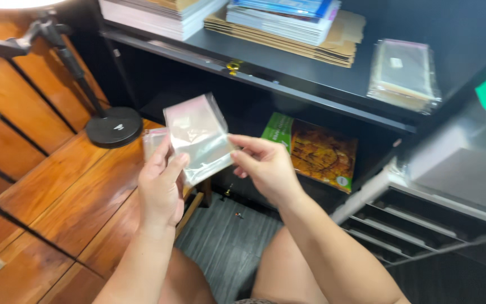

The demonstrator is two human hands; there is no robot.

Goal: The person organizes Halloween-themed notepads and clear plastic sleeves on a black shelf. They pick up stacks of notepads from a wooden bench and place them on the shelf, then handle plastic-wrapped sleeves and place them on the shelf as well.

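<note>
Both of my hands hold up a small clear plastic sleeve [197, 135] in front of me. My left hand [161, 186] grips its lower left edge, with the thumb on the front, and also seems to hold more clear sleeves [152, 142] behind it. My right hand [265, 166] pinches the sleeve's right edge between thumb and fingers. The sleeve looks empty and glossy. A wooden table [57, 208] lies below and to the left of my hands.
A black round lamp base [113, 127] with its arm stands on the table. A black shelf [310, 84] ahead carries stacked books, flat cardboard [288, 39] and a pack of clear bags [403, 76]. A green and orange packet [313, 149] sits below. Grey drawer trays [423, 219] stand right.
</note>
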